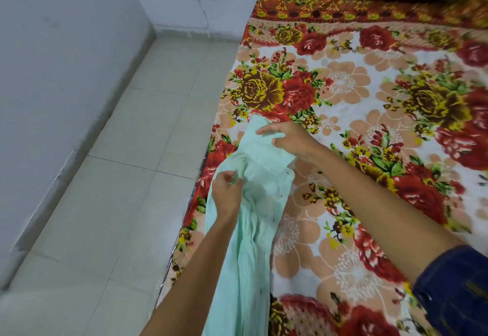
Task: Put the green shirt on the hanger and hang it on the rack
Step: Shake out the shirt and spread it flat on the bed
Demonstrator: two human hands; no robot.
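While lying along the bed's (pixel 343 93) left edge, shirt (pixel 248 230) being pinched mid-body by curled left hand (pixel 227 193), collar end being held by right hand (pixel 290 140), fingers half open.

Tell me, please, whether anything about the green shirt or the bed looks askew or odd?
Only the green shirt stands out: it is bunched and twisted, trailing along the floral blanket's edge, gripped by the left hand and right hand. No hanger or rack is visible.
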